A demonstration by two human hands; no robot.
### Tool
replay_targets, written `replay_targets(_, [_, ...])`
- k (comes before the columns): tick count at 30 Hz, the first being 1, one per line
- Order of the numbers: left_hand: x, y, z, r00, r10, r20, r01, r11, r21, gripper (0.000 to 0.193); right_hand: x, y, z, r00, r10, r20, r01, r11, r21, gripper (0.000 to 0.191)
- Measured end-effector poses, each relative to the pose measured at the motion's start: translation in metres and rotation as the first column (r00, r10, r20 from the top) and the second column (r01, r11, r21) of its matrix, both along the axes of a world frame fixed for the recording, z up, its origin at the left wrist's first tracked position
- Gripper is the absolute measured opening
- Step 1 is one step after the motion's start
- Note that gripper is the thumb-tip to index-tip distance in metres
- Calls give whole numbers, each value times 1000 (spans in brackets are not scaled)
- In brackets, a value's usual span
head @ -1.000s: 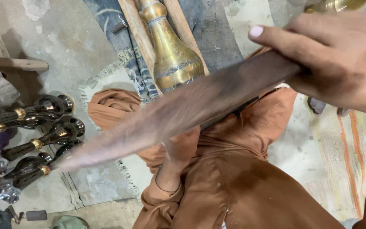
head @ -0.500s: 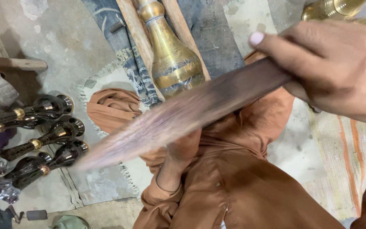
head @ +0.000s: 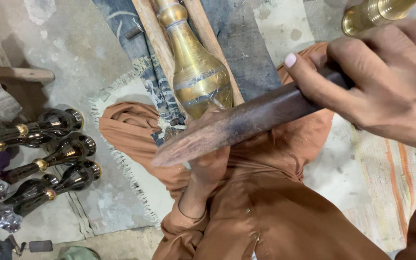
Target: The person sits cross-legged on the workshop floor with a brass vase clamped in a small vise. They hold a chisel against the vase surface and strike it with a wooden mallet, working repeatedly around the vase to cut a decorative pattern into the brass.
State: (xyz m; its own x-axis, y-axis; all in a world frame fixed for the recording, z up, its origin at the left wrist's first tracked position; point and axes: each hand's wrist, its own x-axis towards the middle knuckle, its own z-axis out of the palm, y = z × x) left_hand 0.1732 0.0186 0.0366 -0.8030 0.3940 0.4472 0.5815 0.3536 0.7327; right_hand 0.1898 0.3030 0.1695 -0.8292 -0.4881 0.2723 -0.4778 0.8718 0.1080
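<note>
Two hands at work, right hand (head: 386,77) at upper right gripping dark wooden tool (head: 237,126), left hand (head: 208,168) beneath it at centre, grip hidden, brass vase (head: 196,72) just above, dark vessels (head: 49,159) at left.

Wooden stick (head: 237,125): long, dark brown, worn and dusty, tapering to a blunt tip. It slants down and to the left from the right hand's (head: 386,82) grip at its upper end, with the tip lying furthest from the grip.

Brass vase (head: 196,72): bulbous body with a narrow neck, dull gold, scratched, banded with darker rings. It lies lengthwise beyond the stick, its wide end just behind the stick's middle.
</note>
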Motion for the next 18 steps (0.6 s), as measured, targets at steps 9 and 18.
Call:
replay_targets(9, [-12,-4,5,988,98,119,-123,965,230,35,12,24,-16,988,-78,133,98,983,-152,70])
replay_targets(18, [-52,-14,39,879,4,477,-204,907,369,45,33,51,-38,968,-196,157,239,912,-333,67])
